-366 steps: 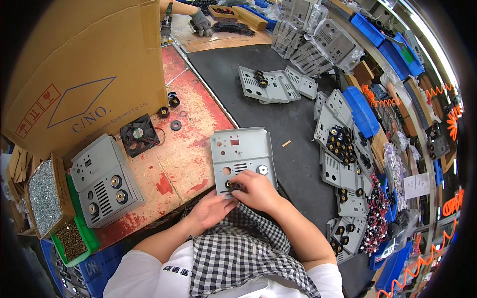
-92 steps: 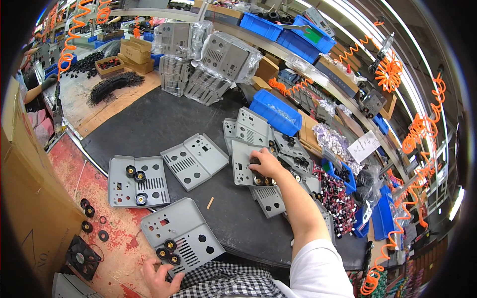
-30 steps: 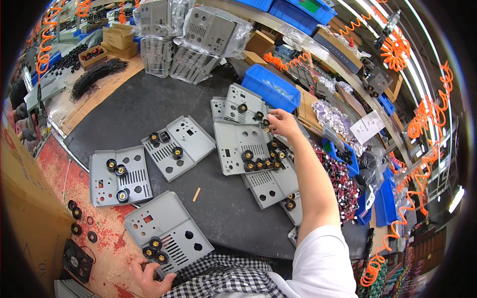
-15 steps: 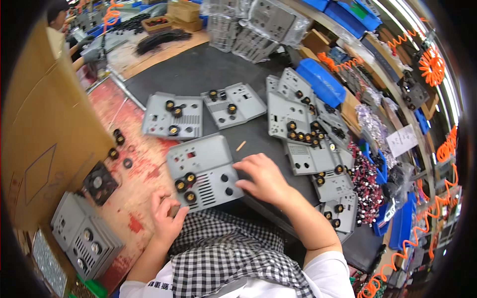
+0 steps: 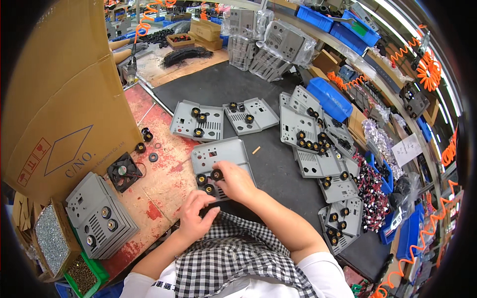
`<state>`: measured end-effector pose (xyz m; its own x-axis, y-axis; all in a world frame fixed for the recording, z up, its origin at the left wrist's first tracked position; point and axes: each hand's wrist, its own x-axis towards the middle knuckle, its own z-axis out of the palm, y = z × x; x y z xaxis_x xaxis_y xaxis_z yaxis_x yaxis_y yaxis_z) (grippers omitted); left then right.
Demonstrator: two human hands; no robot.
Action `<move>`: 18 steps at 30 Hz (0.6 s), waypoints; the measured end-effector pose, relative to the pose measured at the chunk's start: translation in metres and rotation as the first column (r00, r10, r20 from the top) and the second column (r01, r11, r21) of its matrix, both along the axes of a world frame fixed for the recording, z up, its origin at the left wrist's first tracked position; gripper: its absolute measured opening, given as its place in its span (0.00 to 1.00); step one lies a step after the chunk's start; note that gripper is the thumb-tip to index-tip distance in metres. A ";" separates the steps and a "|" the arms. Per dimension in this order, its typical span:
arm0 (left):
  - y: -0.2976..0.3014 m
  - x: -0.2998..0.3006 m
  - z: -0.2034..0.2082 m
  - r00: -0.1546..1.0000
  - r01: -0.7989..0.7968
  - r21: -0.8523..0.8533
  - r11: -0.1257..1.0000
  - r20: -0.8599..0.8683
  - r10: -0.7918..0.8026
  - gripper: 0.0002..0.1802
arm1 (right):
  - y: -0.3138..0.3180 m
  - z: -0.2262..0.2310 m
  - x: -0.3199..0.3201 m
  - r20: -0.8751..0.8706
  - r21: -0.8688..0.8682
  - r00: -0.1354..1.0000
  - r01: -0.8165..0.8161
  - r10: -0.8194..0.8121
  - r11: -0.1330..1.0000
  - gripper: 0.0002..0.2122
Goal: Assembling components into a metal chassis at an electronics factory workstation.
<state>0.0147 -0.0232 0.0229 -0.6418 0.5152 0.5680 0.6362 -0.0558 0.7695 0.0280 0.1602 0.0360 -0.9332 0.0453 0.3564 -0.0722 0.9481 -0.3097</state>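
Observation:
A bent grey metal panel (image 5: pixel 223 151) lies in front of me, with slots, holes and black round knobs (image 5: pixel 201 180) with brass-coloured centres on its nearer half. Over that half, my right hand (image 5: pixel 236 183) pinches another black knob (image 5: pixel 216 175) between thumb and fingers. At the panel's near left corner is my left hand (image 5: pixel 195 216), its fingers curled toward the thumb. Something dark shows between them, too hidden to name. My right hand covers the panel's right part.
More grey panels (image 5: pixel 211 119) with knobs lie beyond and at right. A panel stack (image 5: pixel 102 213), small fan (image 5: pixel 123 171) and tall cardboard box (image 5: pixel 74 99) stand left. Below it are boxes of small metal parts (image 5: pixel 52 238). Blue bins (image 5: pixel 328 99) and wire bundles (image 5: pixel 372 198) line the right.
My right hand has moved from the panel's right edge to over its knobs and now pinches one. The left hand remains by the near left corner. The whole view has shifted.

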 end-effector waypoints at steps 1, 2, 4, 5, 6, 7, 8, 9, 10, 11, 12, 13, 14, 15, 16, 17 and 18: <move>0.003 -0.001 0.006 1.000 -0.003 0.006 1.000 0.022 0.003 0.12 | -0.002 0.012 0.013 0.079 -0.285 0.996 -0.004 0.028 0.959 0.21; 0.009 -0.001 0.010 0.999 -0.014 0.011 1.000 0.041 0.013 0.13 | -0.002 0.021 0.026 0.147 -0.546 0.986 0.020 0.073 0.837 0.20; 0.023 -0.002 0.021 0.998 0.048 0.031 0.998 0.043 -0.049 0.13 | -0.003 0.024 0.049 0.007 -0.598 0.999 -0.036 0.050 0.801 0.20; 0.031 -0.001 0.021 0.997 0.066 0.036 0.997 0.047 -0.068 0.13 | -0.004 0.028 0.058 -0.002 -0.593 1.000 -0.025 0.030 0.805 0.20; 0.038 0.002 0.022 0.986 0.129 0.070 0.989 0.094 -0.136 0.13 | -0.005 0.034 0.069 -0.011 -0.587 1.000 -0.005 -0.001 0.810 0.20; 0.047 0.005 0.020 0.970 0.187 0.104 0.977 0.140 -0.200 0.13 | -0.004 0.036 0.075 -0.050 -0.521 0.998 0.001 -0.031 0.854 0.21; 0.052 0.008 0.016 0.937 0.204 0.148 0.968 0.256 -0.237 0.12 | -0.005 0.040 0.084 -0.064 -0.517 0.996 0.016 -0.057 0.856 0.21; 0.057 0.009 0.014 0.899 0.230 0.209 0.950 0.329 -0.290 0.10 | -0.005 0.043 0.090 -0.080 -0.605 0.993 0.021 -0.088 0.796 0.20; 0.063 0.011 0.011 0.847 0.255 0.274 0.927 0.399 -0.351 0.08 | -0.005 0.044 0.097 -0.092 -0.684 0.988 0.030 -0.127 0.729 0.20; 0.070 0.014 0.010 0.686 0.280 0.386 0.879 0.561 -0.464 0.05 | -0.002 0.041 0.103 -0.097 -0.786 0.983 0.019 -0.154 0.618 0.18; 0.073 0.018 0.014 0.503 0.272 0.438 0.857 0.694 -0.515 0.04 | 0.006 0.022 0.106 -0.131 -0.881 0.968 -0.015 -0.213 0.474 0.17; 0.076 0.022 0.014 0.399 0.265 0.476 0.839 0.737 -0.545 0.04 | 0.009 0.018 0.108 -0.116 -0.881 0.960 0.019 -0.253 0.473 0.15; 0.078 0.025 0.012 0.291 0.252 0.511 0.822 0.770 -0.568 0.05 | 0.012 0.017 0.110 -0.100 -0.880 0.952 0.051 -0.290 0.472 0.13; 0.079 0.026 0.005 0.281 0.257 0.516 0.817 0.770 -0.574 0.05 | 0.014 0.019 0.112 -0.095 -0.878 0.949 0.062 -0.299 0.474 0.13; 0.079 0.027 -0.005 0.197 0.258 0.532 0.807 0.789 -0.583 0.05 | 0.014 0.022 0.115 -0.110 -0.783 0.939 0.121 -0.327 0.610 0.11; 0.080 0.028 -0.012 0.113 0.255 0.547 0.797 0.802 -0.587 0.06 | 0.014 0.024 0.116 -0.129 -0.664 0.929 0.179 -0.347 0.726 0.09; 0.079 0.029 -0.016 0.108 0.253 0.550 0.796 0.802 -0.588 0.06 | 0.015 0.022 0.117 -0.124 -0.662 0.929 0.183 -0.348 0.726 0.09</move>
<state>0.0439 0.0562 0.0069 -0.4850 0.8690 -0.0978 -0.6851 -0.3081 0.6601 0.1453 0.1751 0.0578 -0.7445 0.5690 0.3492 0.0075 0.5301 -0.8479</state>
